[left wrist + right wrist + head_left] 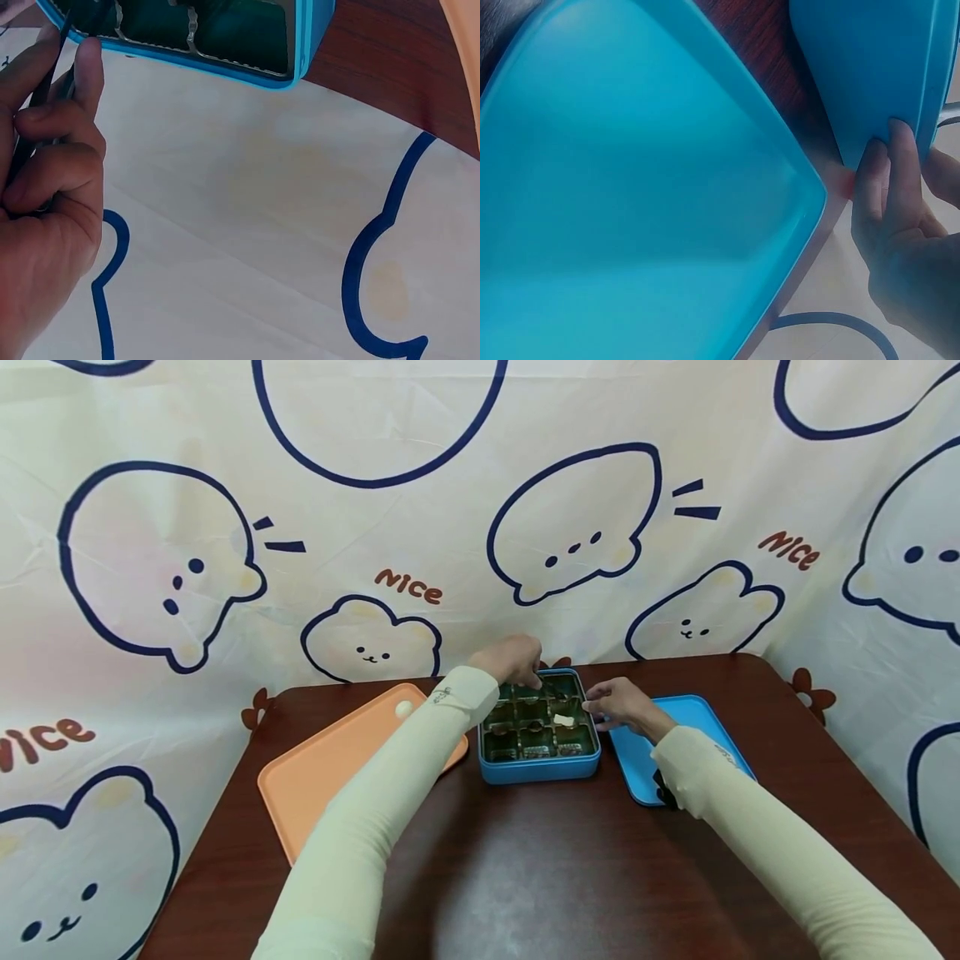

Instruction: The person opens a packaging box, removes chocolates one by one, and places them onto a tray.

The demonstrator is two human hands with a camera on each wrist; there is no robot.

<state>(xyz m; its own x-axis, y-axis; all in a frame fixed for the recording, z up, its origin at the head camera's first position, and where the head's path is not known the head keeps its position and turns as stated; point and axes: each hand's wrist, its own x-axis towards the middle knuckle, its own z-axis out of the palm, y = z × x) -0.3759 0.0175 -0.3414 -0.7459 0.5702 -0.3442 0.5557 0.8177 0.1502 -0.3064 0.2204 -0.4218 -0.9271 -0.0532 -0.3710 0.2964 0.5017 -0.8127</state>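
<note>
A blue box point(538, 770) with several dark green compartments stands toward the back of the table. My left hand point(513, 660) is over its back edge, fingers curled round slim black tweezers point(41, 101) whose tips reach down into a far compartment. In the left wrist view the forefinger and thumb lie along the tweezers, right at the box's rim. My right hand point(621, 703) steadies the box from the right, extended fingertips point(901, 131) against its blue side wall. A small pale piece point(564, 720) lies in a compartment of the middle row, toward the right.
A blue lid point(637, 768) lies on the table under the right forearm. To the left, an orange board point(330, 760) lies partly under the left sleeve, with a small white round object point(404, 709) on it. A patterned cloth point(465, 527) hangs behind the dark wooden table point(525, 877).
</note>
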